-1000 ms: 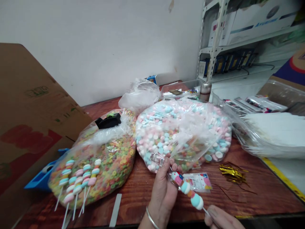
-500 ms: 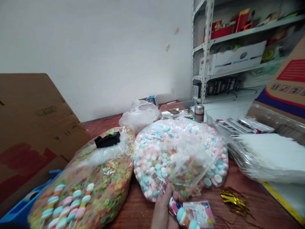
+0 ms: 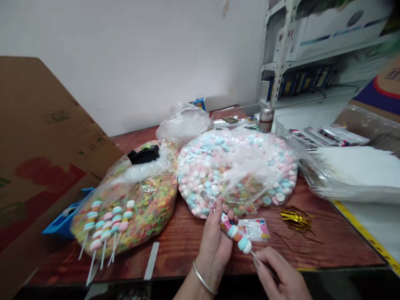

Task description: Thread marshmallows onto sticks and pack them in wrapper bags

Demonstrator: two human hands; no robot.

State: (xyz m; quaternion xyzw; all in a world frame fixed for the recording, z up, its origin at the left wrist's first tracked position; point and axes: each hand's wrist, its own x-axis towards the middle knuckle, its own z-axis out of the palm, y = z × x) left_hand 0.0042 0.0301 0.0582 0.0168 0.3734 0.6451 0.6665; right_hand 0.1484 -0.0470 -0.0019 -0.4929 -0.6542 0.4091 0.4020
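Observation:
My left hand point(image 3: 217, 235) is closed round a small printed clear bag point(image 3: 225, 221). The top of a marshmallow skewer point(image 3: 243, 244) sits inside the bag's mouth, with blue, white and orange pieces still outside it. My right hand point(image 3: 279, 273) pinches the skewer's white stick at its lower end. Just beyond my left hand lies a flat printed bag point(image 3: 254, 230) on the table. Several finished skewers point(image 3: 106, 225) rest on a big bag of ring-shaped candy point(image 3: 150, 208), sticks toward me. Behind my hands is a large bag of pastel marshmallows point(image 3: 200, 166).
Gold twist ties point(image 3: 293, 220) lie at right on the wooden table point(image 3: 184, 246). A clear tray point(image 3: 318, 187) holds white sticks. A black tape dispenser point(image 3: 143, 155) sits on the candy bag. Further left are a blue dispenser point(image 3: 64, 221) and a cardboard box point(image 3: 40, 125).
The view has tilted down, so the table sits higher in the picture. My right hand has come into view on the stick. My left hand still grips the bag around the skewer.

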